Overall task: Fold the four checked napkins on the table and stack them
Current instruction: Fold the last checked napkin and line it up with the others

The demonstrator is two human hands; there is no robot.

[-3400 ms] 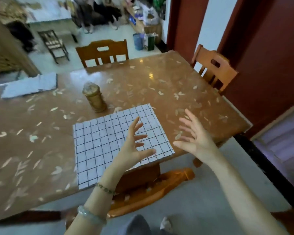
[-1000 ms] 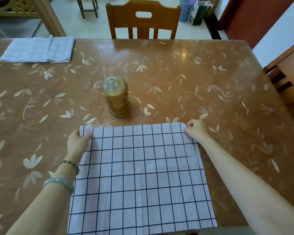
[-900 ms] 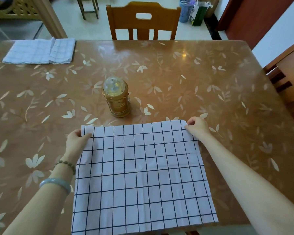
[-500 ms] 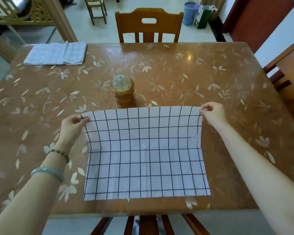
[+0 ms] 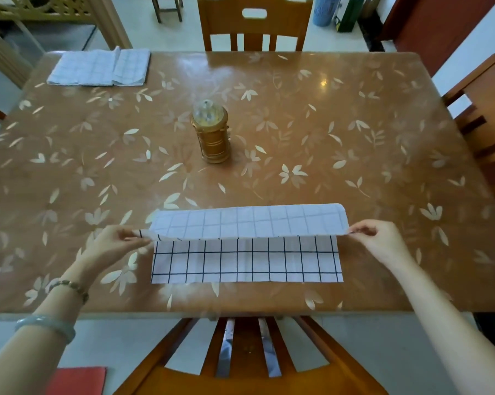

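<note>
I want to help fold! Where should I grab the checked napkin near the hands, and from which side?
Pinch the two corners of its turned-over edge, one from each side, as the left hand and right hand do. The checked napkin is wide, thin and floppy, so holding both ends should keep that edge straight.

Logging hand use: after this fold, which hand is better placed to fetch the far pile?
Likely left: the pile lies far left, nearer the left hand than the right hand.

Two hands [image 5: 113, 243] [image 5: 381, 242], one napkin [image 5: 246, 260], one napkin pile [image 5: 98, 68], one lantern [image 5: 212, 135], one table [image 5: 354, 124]
</note>
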